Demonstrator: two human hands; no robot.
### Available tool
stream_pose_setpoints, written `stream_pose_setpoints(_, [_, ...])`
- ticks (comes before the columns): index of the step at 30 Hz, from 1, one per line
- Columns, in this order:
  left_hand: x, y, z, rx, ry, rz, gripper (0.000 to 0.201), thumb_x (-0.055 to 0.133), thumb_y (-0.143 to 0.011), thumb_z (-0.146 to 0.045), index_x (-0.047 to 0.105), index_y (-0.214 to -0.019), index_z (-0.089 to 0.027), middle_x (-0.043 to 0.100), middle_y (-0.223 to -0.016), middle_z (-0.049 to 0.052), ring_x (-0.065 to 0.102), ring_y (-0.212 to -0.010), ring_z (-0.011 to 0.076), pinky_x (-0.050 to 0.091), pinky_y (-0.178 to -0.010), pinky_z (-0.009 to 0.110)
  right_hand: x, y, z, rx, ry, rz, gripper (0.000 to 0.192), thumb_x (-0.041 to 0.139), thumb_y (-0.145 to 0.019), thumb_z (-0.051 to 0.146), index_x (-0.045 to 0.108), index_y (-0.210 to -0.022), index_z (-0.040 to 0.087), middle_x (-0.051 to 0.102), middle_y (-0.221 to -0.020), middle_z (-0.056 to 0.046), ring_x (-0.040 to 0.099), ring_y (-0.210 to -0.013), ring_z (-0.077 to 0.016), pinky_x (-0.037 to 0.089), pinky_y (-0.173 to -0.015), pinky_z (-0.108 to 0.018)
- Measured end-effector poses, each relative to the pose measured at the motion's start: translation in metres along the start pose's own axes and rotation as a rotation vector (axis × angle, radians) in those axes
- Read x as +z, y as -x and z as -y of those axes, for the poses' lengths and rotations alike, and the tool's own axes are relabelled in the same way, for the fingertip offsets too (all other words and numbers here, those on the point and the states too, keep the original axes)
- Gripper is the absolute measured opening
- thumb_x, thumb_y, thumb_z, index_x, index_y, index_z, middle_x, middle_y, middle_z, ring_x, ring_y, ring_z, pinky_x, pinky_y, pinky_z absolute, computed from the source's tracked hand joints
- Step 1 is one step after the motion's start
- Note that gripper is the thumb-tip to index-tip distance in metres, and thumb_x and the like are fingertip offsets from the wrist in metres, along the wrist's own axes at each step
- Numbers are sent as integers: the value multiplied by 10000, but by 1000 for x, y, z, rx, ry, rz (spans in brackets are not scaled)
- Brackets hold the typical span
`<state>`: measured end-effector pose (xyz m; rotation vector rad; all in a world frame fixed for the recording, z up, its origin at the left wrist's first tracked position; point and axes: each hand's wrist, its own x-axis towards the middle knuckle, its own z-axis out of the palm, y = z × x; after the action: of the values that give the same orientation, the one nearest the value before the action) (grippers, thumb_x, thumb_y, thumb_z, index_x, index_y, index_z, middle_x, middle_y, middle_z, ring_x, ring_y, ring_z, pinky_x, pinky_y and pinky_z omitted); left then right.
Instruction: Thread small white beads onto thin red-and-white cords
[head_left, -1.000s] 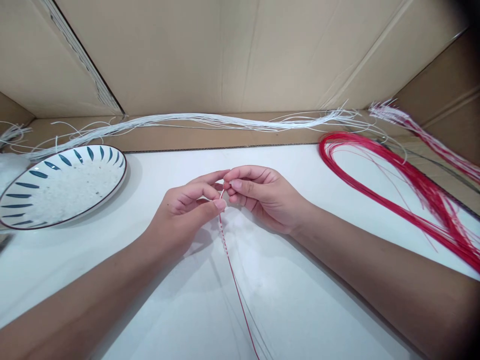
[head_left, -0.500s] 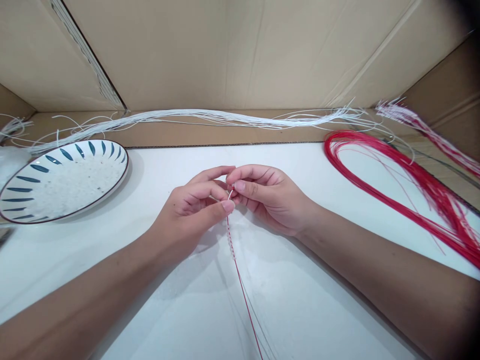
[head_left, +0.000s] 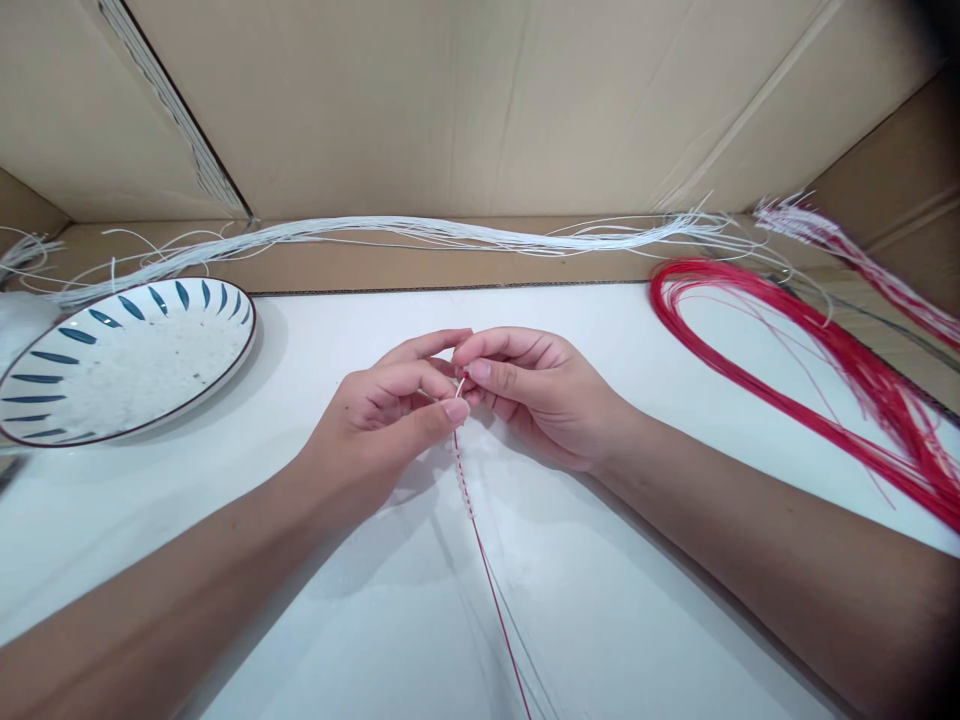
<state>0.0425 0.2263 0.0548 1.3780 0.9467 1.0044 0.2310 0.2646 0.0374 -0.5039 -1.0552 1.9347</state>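
Close together above the white tabletop, my left hand [head_left: 394,405] and my right hand [head_left: 540,395] meet at the middle of the view. Both are closed in pinches around the upper end of a thin red cord [head_left: 493,590]. A short white strand [head_left: 460,387] shows between the fingertips, with a bit of red at its top by my right thumb. Below my left thumb, a row of small whitish, see-through beads [head_left: 463,480] sits along the red cord. From there the cord runs down to the bottom edge. My fingers partly hide the cord's tip.
At left stands an oval plate [head_left: 58,358] with blue stripes and tiny whitish pieces in it. A bundle of white cords [head_left: 420,230] lies along the cardboard edge at the back. Looped red cords [head_left: 720,365] lie at right, near a red-and-white bundle [head_left: 862,250].
Both hands keep their pinches in nearly the same place. The lower part of the red cord has shifted slightly to the right.
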Motion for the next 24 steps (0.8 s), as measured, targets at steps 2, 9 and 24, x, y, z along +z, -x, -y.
stream_pose_setpoints(2, [0, 0, 0, 3, -2, 4, 185, 747, -895, -285, 736, -714, -243, 641, -1397, 36, 493, -1399, 312, 465, -1062, 444, 0, 0, 0, -3, 4, -2, 69, 849, -828, 201, 813, -876, 167, 724, -756, 1, 663, -704, -64, 568, -714, -160])
stream_pose_setpoints(9, [1, -1, 1, 3, -8, -7, 185, 748, -893, -284, 742, -713, -239, 651, -1387, 46, 503, -1395, 312, 468, -1064, 446, 1, -1, -1, -6, 12, -1, 84, 858, -820, 204, 815, -885, 173, 733, -772, -1, 669, -709, -67, 573, -721, -170])
stream_pose_setpoints(24, [5, -1, -1, -30, 8, -105, 228, 713, -875, -219, 712, -646, -214, 674, -1397, 40, 610, -1288, 302, 517, -991, 445, -1, 0, -2, -149, 280, -39, 76, 782, -861, 131, 808, -887, 197, 722, -791, -2, 665, -754, -104, 568, -739, -239])
